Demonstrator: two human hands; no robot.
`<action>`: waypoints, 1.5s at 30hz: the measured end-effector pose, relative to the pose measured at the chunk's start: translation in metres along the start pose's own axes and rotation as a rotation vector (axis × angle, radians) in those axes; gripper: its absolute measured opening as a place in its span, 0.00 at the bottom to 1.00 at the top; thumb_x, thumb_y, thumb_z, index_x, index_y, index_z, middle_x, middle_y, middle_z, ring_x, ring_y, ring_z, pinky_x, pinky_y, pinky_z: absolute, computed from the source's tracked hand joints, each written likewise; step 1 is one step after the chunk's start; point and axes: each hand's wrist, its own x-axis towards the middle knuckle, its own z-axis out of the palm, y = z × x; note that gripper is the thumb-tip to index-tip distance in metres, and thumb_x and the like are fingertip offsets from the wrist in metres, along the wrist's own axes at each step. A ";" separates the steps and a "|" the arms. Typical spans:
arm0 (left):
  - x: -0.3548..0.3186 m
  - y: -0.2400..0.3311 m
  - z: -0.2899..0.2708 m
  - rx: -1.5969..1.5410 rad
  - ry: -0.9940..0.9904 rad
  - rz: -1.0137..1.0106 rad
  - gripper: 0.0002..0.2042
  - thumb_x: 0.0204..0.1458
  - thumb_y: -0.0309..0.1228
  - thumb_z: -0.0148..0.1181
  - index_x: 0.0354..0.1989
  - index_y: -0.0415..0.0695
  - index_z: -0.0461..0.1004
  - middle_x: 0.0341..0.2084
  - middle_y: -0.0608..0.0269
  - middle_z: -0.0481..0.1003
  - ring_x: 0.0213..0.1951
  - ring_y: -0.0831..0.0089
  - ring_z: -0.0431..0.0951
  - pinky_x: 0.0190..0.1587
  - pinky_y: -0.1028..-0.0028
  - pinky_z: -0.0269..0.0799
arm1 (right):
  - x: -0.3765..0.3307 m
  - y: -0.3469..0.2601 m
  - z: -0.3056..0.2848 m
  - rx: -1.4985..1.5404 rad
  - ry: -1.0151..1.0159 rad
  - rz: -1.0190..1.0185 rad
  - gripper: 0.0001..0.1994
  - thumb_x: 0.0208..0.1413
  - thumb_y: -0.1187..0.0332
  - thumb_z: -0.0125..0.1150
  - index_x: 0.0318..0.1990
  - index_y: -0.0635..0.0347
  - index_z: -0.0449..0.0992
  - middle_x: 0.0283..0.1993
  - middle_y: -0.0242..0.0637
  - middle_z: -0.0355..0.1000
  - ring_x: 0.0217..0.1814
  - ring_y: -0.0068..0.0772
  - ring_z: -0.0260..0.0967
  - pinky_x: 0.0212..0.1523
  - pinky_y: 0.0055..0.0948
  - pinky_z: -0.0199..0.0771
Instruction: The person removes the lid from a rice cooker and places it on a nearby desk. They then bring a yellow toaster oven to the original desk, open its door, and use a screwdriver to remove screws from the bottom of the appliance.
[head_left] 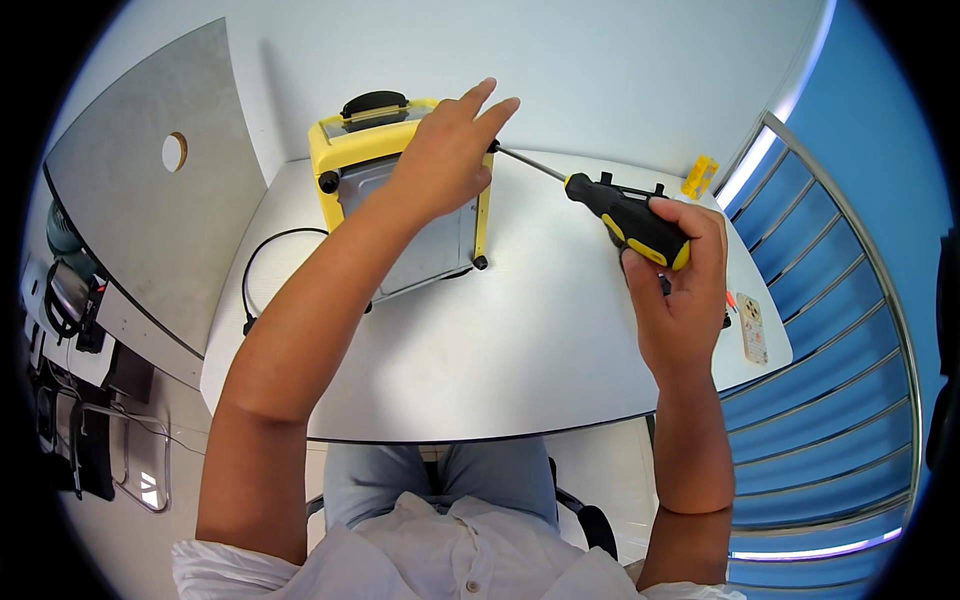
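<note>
A yellow countertop appliance (325,155), shaped like a toaster oven, sits on the white table with its grey metal underside (425,250) facing me. Black feet (329,182) stick out at its corners, and a black handle (374,101) shows on top. My left hand (445,155) lies over the upper right part of the appliance, fingers stretched out and apart. Gripped in my right hand (685,270) is a black and yellow screwdriver (640,225). Its shaft points up and left to the black foot at the appliance's upper right corner. Whether the tip sits in a screw is too small to tell.
A black power cord (245,290) curls left of the appliance on the white table (480,380). A yellow case (700,176) and a phone (752,328) lie at the right edge. A metal railing (880,280) stands right; a grey panel with a hole (130,190) rises left.
</note>
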 end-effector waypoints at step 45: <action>-0.004 -0.001 0.012 0.054 0.231 0.138 0.20 0.40 0.18 0.54 0.46 0.43 0.73 0.30 0.58 0.75 0.35 0.59 0.73 0.39 0.62 0.67 | -0.022 0.028 0.027 0.133 0.396 0.132 0.23 0.52 0.78 0.48 0.58 0.62 0.62 0.49 0.42 0.66 0.44 0.25 0.67 0.48 0.22 0.69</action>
